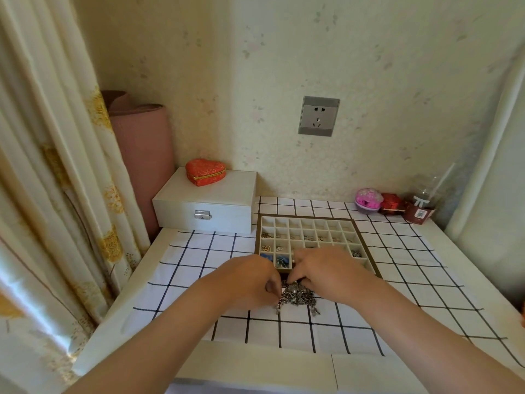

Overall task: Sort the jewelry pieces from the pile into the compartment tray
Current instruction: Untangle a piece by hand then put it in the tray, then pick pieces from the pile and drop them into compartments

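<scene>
Jewelry pile [298, 297] on checked cloth [397, 280]. Left hand [250, 277] at its 9 o'clock, right hand [324, 268] at 1 o'clock, fingers curled into pile; cannot tell if either grips a piece. Tray [306, 216] just at pile's 12 o'clock. White box [204, 206] at tray's 10 o'clock.
</scene>
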